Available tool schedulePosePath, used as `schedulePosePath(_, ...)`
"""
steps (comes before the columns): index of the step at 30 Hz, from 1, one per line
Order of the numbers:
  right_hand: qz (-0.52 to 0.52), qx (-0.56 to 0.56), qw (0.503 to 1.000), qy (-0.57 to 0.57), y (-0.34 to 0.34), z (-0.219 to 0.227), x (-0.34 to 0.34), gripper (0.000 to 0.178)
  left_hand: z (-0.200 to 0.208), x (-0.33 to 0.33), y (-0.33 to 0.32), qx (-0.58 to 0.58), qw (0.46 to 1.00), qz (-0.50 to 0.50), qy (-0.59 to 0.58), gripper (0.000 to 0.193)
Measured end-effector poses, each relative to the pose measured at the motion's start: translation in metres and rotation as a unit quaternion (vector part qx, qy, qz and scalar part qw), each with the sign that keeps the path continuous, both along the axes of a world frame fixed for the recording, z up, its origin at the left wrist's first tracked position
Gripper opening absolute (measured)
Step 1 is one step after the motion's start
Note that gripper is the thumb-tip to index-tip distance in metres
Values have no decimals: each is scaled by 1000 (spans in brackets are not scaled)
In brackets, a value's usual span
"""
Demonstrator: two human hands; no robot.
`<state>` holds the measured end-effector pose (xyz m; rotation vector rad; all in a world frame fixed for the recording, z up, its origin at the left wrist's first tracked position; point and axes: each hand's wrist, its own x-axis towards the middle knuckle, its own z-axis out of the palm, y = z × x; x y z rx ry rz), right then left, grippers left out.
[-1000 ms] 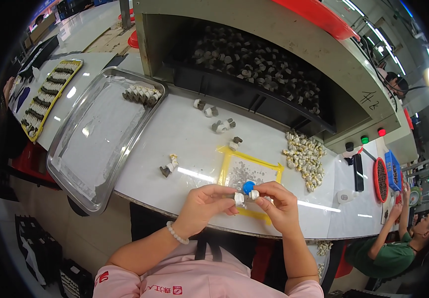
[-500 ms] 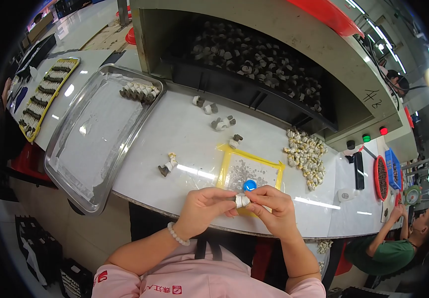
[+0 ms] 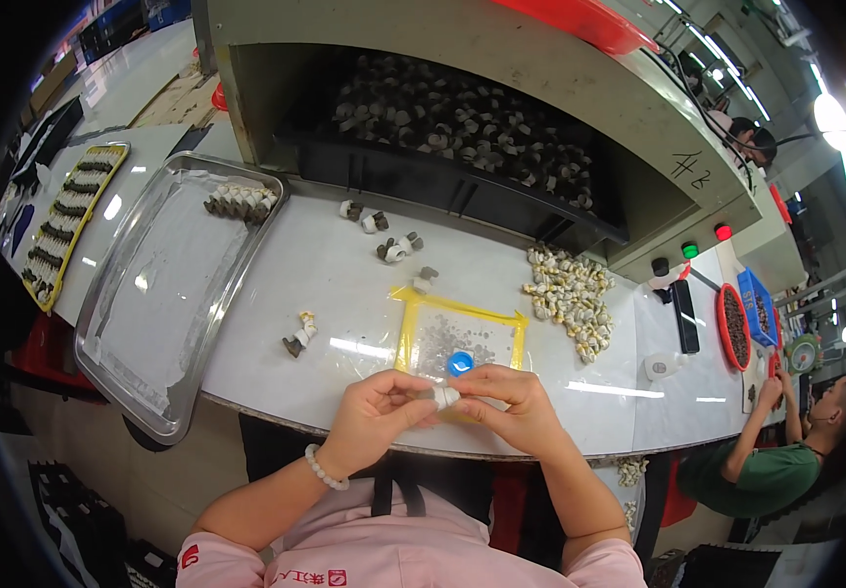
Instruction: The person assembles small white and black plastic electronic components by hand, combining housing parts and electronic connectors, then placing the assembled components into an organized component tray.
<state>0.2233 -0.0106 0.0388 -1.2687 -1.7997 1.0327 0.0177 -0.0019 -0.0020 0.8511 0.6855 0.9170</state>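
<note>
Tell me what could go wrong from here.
1. The small white piece is held only by the fingertips of the left hand and right hand, so it might slip and drop.

2. The blue round item is just beyond the fingers; a careless movement could knock it.

3. The metal tray seems to overhang the table's near edge, so a bump there might tip or shift it.

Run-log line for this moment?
left hand: holding white part | right hand: holding its right end | blue round object: beyond hands | metal tray: leftward
</note>
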Motion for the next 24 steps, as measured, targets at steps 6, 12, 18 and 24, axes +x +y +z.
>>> schedulePosePath(6,-139,199,938,-247,30,-1,53,16,8,-40,9,426,820,127,360,21)
schedulePosePath(12,-181,204,883,-383,54,-3,72,21,10,-61,20,549,599,183,553,28)
schedulePosePath(18,-162,160,877,-423,56,-9,66,24,35,-29,43,521,641,172,537,36)
schedulePosePath(24,-137,47,976,-165,31,0,48,30,44,35,95,483,691,73,533,34)
